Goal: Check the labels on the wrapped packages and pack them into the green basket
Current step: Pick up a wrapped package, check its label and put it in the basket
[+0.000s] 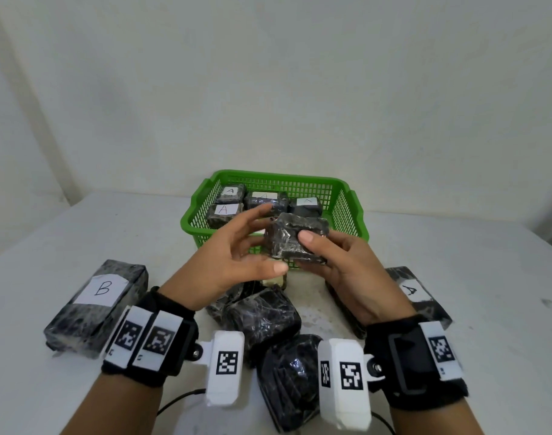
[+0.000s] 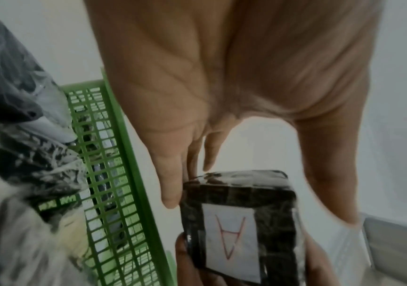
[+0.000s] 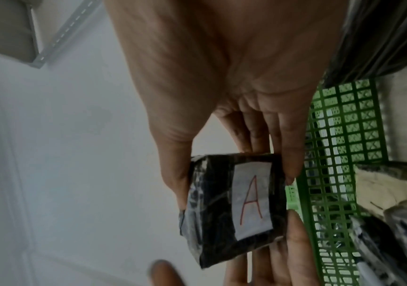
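Held package [image 1: 295,243]: a small black plastic-wrapped block held in the air just in front of the green basket [image 1: 347,211], above the loose packages; its white label [image 3: 252,199] reads A in red and faces away from the head camera, seen only in the wrist views
Right hand [image 1: 347,271]: clamped on the package, thumb on the near face, fingers behind it
Left hand [image 1: 237,259]: fingers spread and nearly straight; fingertips touch the package's left side, not curled round it
Basket: four wrapped packages lie inside; three labels read A, the fourth is too blurred to read; room is left on its right side
Loose packages: a long one marked B [image 1: 99,304] on the left; one marked A [image 1: 416,293] on the right; several unlabelled-side-up black ones [image 1: 262,312] in the middle, touching each other
Risk, slip: the wrap looks glossy, so a one-handed pinch may let the block slide as the left hand comes off; it would fall onto the pile below
Risk, sorting: with the label turned away from the eyes it could be misread; the B package likely does not belong with the A's
Risk, placing: dropped in crookedly, it may land tilted on those inside and cover their labels
Surface: a pale grey-white table [image 1: 457,309], faintly smudged near the middle
Room: a plain off-white wall [image 1: 268,89] close behind; black cables trail from the wrist cameras at the near edge
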